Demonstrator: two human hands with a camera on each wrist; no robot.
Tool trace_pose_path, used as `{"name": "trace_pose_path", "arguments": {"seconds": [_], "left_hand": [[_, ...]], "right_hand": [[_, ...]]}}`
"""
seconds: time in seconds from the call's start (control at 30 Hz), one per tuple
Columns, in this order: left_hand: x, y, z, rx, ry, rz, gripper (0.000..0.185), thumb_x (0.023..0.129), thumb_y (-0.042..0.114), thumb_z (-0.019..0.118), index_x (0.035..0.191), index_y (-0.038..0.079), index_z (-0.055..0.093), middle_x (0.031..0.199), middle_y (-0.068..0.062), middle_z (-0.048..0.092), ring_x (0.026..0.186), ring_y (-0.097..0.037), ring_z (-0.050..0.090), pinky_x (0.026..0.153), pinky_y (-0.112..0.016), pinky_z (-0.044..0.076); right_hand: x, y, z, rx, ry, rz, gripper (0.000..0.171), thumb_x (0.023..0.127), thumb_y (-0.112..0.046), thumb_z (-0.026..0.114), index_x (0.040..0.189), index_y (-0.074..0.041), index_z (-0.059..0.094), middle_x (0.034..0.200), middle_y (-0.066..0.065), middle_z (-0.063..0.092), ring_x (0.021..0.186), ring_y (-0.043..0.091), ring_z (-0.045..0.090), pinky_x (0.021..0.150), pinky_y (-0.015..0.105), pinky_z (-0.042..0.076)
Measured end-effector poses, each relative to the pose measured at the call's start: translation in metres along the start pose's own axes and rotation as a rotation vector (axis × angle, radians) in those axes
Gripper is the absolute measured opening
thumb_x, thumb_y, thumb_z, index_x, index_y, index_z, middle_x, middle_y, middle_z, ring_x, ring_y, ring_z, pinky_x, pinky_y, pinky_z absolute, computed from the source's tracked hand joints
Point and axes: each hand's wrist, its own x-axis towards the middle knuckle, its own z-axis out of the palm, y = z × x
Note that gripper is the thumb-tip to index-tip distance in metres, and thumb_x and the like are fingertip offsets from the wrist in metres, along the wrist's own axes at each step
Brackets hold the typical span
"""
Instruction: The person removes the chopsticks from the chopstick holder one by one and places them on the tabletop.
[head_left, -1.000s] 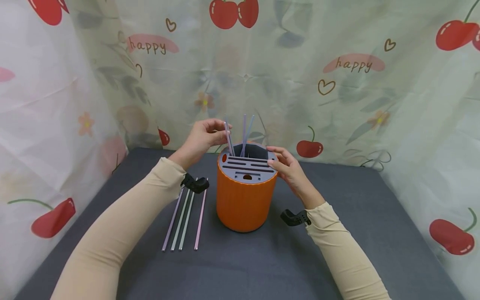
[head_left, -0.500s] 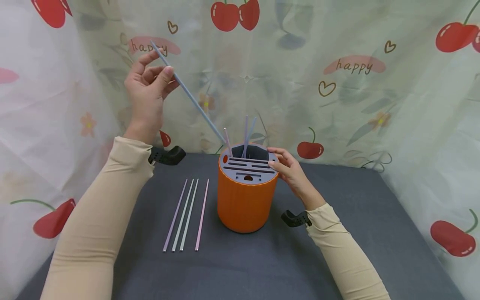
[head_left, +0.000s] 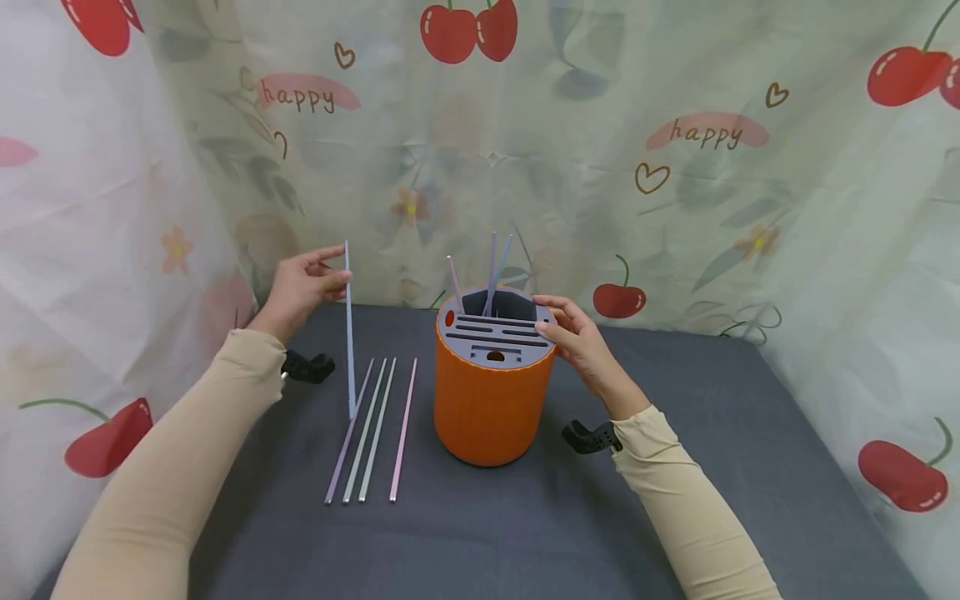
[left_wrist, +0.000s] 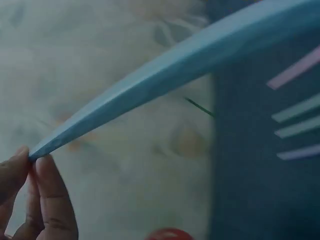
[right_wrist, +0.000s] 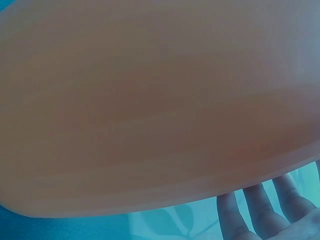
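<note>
My left hand (head_left: 303, 283) pinches the top end of a blue-grey straw (head_left: 349, 333) that stands upright, its lower tip touching the grey table just left of several straws (head_left: 372, 429) lying flat. The left wrist view has the same blue-grey straw (left_wrist: 165, 75) running from my fingertips (left_wrist: 30, 167) up to the right. An orange holder (head_left: 487, 400) with a grey slotted lid (head_left: 497, 333) stands mid-table, and three straws (head_left: 487, 275) lean in its rear opening. My right hand (head_left: 577, 337) grips the holder's right rim. The right wrist view is filled by the orange holder (right_wrist: 150, 100).
The grey table (head_left: 720, 467) is fenced by a cherry-print curtain (head_left: 675, 150) at the back and on both sides. The flat straws lie parallel left of the holder. Black wrist mounts (head_left: 592, 437) sit at both cuffs.
My left hand drew a blue-grey straw out of the holder, lifted it high to the left, then lowered it until it stood upright on the table beside the flat straws. The right hand stayed.
</note>
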Motion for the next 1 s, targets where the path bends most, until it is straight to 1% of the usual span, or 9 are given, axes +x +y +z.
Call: {"name": "trace_pose_path", "arguments": {"seconds": [0.13,0.2,0.3,0.4,0.57,0.63,0.77,0.87,1.0], "left_hand": [[0.000,-0.048,-0.008,0.209,-0.089,-0.090,0.054,0.092,0.004,0.064,0.143,0.001,0.045,0.092,-0.005,0.066,0.073,-0.005,0.065,0.072,-0.025,0.060],[-0.003,-0.068,-0.011,0.276,-0.117,-0.148,0.053,0.093,0.005,0.063,0.142,0.000,0.045,0.097,-0.013,0.067,0.072,-0.006,0.064,0.071,-0.026,0.060],[-0.007,-0.091,-0.013,0.344,-0.145,-0.237,0.051,0.094,0.005,0.063,0.141,-0.001,0.046,0.103,-0.019,0.066,0.070,-0.007,0.061,0.066,-0.024,0.058],[-0.010,-0.108,-0.014,0.379,-0.175,-0.314,0.050,0.094,0.004,0.062,0.141,-0.001,0.047,0.105,-0.019,0.065,0.067,-0.008,0.060,0.061,-0.023,0.057],[-0.013,-0.126,-0.012,0.386,-0.178,-0.433,0.050,0.091,0.000,0.064,0.139,-0.001,0.050,0.095,-0.012,0.062,0.060,-0.007,0.059,0.056,-0.024,0.057],[-0.014,-0.131,-0.011,0.386,-0.175,-0.460,0.050,0.090,-0.001,0.065,0.137,-0.002,0.051,0.089,-0.009,0.060,0.059,-0.007,0.059,0.055,-0.024,0.057],[-0.016,-0.135,-0.008,0.382,-0.167,-0.469,0.049,0.088,-0.003,0.066,0.135,-0.003,0.052,0.084,-0.008,0.061,0.058,-0.007,0.060,0.055,-0.024,0.057],[-0.017,-0.135,-0.007,0.385,-0.151,-0.461,0.048,0.087,-0.003,0.067,0.134,-0.004,0.054,0.089,-0.011,0.061,0.058,-0.007,0.061,0.055,-0.025,0.058],[-0.018,-0.135,-0.005,0.385,-0.129,-0.468,0.048,0.085,-0.003,0.070,0.131,-0.003,0.056,0.101,-0.017,0.060,0.058,-0.008,0.062,0.055,-0.025,0.058]], "right_hand": [[0.000,0.000,0.001,-0.006,-0.002,-0.001,0.040,0.099,-0.015,0.052,0.138,-0.013,0.044,0.125,0.004,0.053,0.103,0.013,0.058,0.090,0.025,0.051],[0.000,-0.001,0.001,-0.005,-0.003,-0.001,0.042,0.098,-0.015,0.052,0.139,-0.011,0.043,0.126,0.006,0.052,0.103,0.013,0.058,0.090,0.025,0.051],[0.000,-0.001,0.002,-0.002,-0.002,0.000,0.045,0.098,-0.014,0.053,0.140,-0.008,0.041,0.128,0.009,0.051,0.102,0.013,0.058,0.090,0.025,0.051],[0.000,-0.002,0.002,-0.002,0.001,0.000,0.046,0.097,-0.015,0.053,0.141,-0.008,0.040,0.128,0.009,0.051,0.102,0.013,0.058,0.090,0.025,0.051],[0.000,-0.001,0.001,-0.008,0.003,0.000,0.046,0.098,-0.015,0.053,0.141,-0.008,0.040,0.127,0.006,0.052,0.102,0.013,0.058,0.089,0.025,0.051],[0.000,-0.001,0.002,-0.010,0.002,-0.001,0.046,0.098,-0.014,0.052,0.141,-0.008,0.040,0.126,0.005,0.052,0.102,0.013,0.058,0.089,0.025,0.051],[0.000,0.000,0.001,-0.014,0.001,0.001,0.045,0.098,-0.014,0.052,0.141,-0.009,0.041,0.126,0.003,0.052,0.102,0.012,0.058,0.089,0.026,0.051],[0.000,0.000,0.001,-0.010,0.005,0.002,0.042,0.098,-0.015,0.053,0.139,-0.012,0.043,0.126,0.003,0.053,0.102,0.012,0.059,0.089,0.026,0.051],[0.000,0.000,0.001,-0.006,0.006,-0.001,0.039,0.098,-0.015,0.053,0.137,-0.015,0.045,0.125,0.002,0.053,0.102,0.012,0.059,0.089,0.026,0.051]]}}
